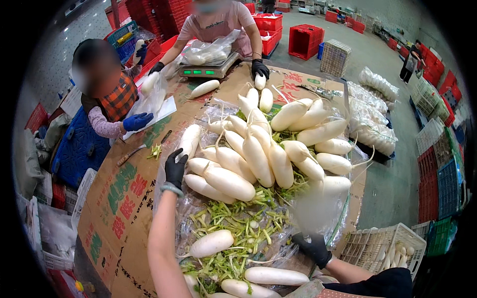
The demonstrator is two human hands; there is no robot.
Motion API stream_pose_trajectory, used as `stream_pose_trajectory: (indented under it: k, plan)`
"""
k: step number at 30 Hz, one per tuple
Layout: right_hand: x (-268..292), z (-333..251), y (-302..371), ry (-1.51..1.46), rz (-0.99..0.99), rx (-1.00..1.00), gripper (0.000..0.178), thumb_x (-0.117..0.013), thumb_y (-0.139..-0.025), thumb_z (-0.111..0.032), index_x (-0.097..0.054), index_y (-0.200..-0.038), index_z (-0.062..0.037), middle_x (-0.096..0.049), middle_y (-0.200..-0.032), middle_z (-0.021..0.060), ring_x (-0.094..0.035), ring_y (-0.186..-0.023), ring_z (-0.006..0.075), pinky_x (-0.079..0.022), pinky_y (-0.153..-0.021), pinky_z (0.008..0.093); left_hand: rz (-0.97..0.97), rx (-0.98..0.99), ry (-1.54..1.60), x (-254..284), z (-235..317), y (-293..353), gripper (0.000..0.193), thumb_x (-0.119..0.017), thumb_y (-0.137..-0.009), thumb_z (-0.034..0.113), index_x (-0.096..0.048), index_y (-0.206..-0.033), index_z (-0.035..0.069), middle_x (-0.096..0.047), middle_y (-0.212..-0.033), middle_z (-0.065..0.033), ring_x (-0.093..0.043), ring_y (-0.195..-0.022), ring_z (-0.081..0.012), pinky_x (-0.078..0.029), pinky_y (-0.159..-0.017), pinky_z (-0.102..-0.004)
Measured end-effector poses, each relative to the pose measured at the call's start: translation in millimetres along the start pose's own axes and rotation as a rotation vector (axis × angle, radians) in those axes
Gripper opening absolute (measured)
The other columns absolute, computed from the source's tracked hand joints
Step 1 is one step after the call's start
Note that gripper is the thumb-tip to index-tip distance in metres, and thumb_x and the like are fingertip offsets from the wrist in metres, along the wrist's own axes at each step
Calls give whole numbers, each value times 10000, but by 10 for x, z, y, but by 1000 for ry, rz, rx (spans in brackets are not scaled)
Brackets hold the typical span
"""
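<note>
A heap of long white radishes [256,151] lies on clear plastic over the table, some with thin roots attached. At the heap's left side, my black-gloved left hand [175,171] is closed round the lower end of one white radish [190,141]. My right hand [312,250], also in a black glove, is at the heap's near right edge with its fingers curled. A blurred patch above it hides what it holds, if anything. Cut green stems [238,218] are strewn between my arms. Close to me lie more radishes, including a single one [212,243] on the trimmings.
Across the cardboard-covered table [119,223], a co-worker grips a radish beside a scale [207,67]. Another, at left, holds a bagged radish. A knife [131,155] lies on the cardboard. A white crate [392,248] with radishes stands at right, near stacked bagged radishes [372,111].
</note>
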State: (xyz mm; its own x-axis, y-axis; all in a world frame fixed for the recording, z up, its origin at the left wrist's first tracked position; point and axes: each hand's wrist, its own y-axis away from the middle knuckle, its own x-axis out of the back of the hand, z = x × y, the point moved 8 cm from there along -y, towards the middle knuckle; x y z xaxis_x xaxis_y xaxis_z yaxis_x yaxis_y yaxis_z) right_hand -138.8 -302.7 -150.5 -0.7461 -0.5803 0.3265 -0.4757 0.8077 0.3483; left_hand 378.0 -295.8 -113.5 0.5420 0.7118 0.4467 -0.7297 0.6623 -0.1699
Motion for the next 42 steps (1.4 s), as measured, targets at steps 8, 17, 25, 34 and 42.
stream_pose_trajectory:
  k: [8, 17, 25, 34, 42]
  plan:
    - [-23, 81, -11, -74, 41, 110, 244, -658, -781, -256, -638, -871, -30, -627, -669, 55, -559, -559, 99, -457, -555, 269, -528, 212, 593, -645, 635, 1501, 630, -557, -713, -74, -353, -1296, 49, -547, -1066, -82, -562, -887, -192, -484, -740, -303]
    - [6, 275, -73, -77, 69, 121, 275, -619, -790, -289, -624, -870, -26, -605, -639, 54, -548, -546, 108, -450, -532, 284, -66, 579, 480, -1076, 579, 1379, 536, -756, -661, 243, -514, -1087, 27, -591, -928, -78, -567, -691, -169, -475, -578, -286]
    - [64, 4, 57, -228, 63, 7, 221, -635, -799, -240, -620, -868, -30, -608, -680, 25, -517, -523, 80, -420, -496, 241, 141, 13, 616, -723, 1472, 2047, 632, -802, -575, 86, -454, -1098, 15, -551, -1054, -115, -550, -926, -228, -476, -816, -353]
    - [-219, -2102, 1266, 306, 50, 1293, 259, -661, -730, -131, -580, -974, -101, -594, -774, 101, -595, -654, 272, -471, -561, 348, 192, -443, -257, 378, 2516, 3468, 673, -796, -516, 272, -484, -1054, 18, -516, -920, -144, -504, -856, -311, -410, -780, -406]
    - [-590, -2207, 1442, 436, -65, 1377, 276, -623, -714, -100, -564, -984, -102, -603, -816, 119, -601, -695, 303, -471, -583, 375, 263, -277, -375, 644, 2388, 4078, 703, -803, -540, 213, -470, -1123, 6, -532, -1028, -157, -536, -950, -283, -439, -834, -368]
